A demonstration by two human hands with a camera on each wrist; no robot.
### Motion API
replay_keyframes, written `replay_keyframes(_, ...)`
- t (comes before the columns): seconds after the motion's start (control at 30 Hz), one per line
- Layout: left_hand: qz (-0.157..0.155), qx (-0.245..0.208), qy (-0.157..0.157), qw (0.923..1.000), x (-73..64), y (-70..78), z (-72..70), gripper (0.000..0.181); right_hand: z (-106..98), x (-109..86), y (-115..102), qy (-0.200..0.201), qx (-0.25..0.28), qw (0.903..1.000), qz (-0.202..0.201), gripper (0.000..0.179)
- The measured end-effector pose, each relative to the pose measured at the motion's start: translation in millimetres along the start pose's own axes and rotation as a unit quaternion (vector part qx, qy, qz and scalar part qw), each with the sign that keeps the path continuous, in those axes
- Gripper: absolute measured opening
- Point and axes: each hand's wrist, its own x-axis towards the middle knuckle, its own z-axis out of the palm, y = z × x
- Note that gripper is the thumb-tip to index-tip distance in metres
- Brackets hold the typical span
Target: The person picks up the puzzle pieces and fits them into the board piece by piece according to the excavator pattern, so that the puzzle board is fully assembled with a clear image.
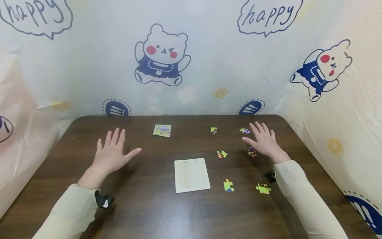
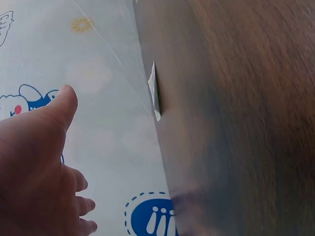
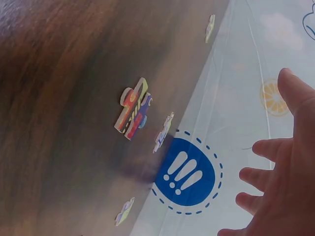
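Note:
My left hand (image 1: 111,154) is held out over the left side of the table, fingers straight and thumb spread, with nothing in it. Above the right side hovers my right hand (image 1: 265,141), also spread and holding nothing. Nearest to it are a red and purple jigsaw piece (image 1: 252,151) and a bluish jigsaw piece (image 1: 244,131). More jigsaw pieces lie loose: a small one (image 1: 213,130) at the back, an orange and green one (image 1: 222,154), and yellow-green ones (image 1: 228,185) towards the front. A cream square puzzle tray (image 1: 192,190) lies flat near the middle.
A small picture card (image 1: 162,130) lies at the back, its edge slightly raised in the left wrist view. The dark wooden table (image 1: 143,212) meets a printed curtain (image 1: 203,66) behind and at both sides. Black wrist straps (image 1: 103,200) sit over pale sleeves.

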Motion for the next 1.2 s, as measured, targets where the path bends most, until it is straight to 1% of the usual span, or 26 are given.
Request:
replay_keyframes(0.27, 0.011, -0.002, 0.007, 0.9999, 2.5, 8.8, 1.2, 0.103, -6, 5.1, -3, 0.004, -0.003, 1.0, -0.007, 0.085)
replay_keyframes(0.5, 0.027, -0.004, 0.014, 0.9995, 5.4, 18.0, 2.2, 0.103, -13, 13.8, -12, 0.008, -0.004, 0.9998, -0.019, 0.083)
replay_keyframes(0.67, 0.042, -0.006, 0.018, 0.9989, 8.3, 24.2, 4.4, 0.102, -16, 21.8, -20, 0.01, 0.004, 0.9994, -0.031, 0.082)
replay_keyframes(0.77, 0.052, -0.004, 0.02, 0.9984, 9.4, 29.3, 7.2, 0.102, -16, 30.1, -23, 0.013, 0.014, 0.9991, -0.039, 0.081)
replay_keyframes(0.9, 0.074, -0.005, 0.019, 0.997, 10.3, 38.6, 12.3, 0.098, -13, 43.8, -28, 0.019, 0.023, 0.9979, -0.058, 0.078)
replay_keyframes(1.03, 0.108, -0.011, 0.011, 0.9941, 10.7, 48.8, 20.0, 0.093, -7, 58.0, -32, 0.018, 0.038, 0.9962, -0.076, 0.078)
replay_keyframes(1.1, 0.122, -0.014, 0.005, 0.9924, 10.5, 53.9, 24.3, 0.092, -3, 64.7, -33, 0.012, 0.051, 0.9955, -0.078, 0.078)
replay_keyframes(1.2, 0.14, -0.015, -0.002, 0.9901, 9.0, 62.0, 30.7, 0.091, 2, 73.8, -35, -0.002, 0.088, 0.9933, -0.075, 0.077)
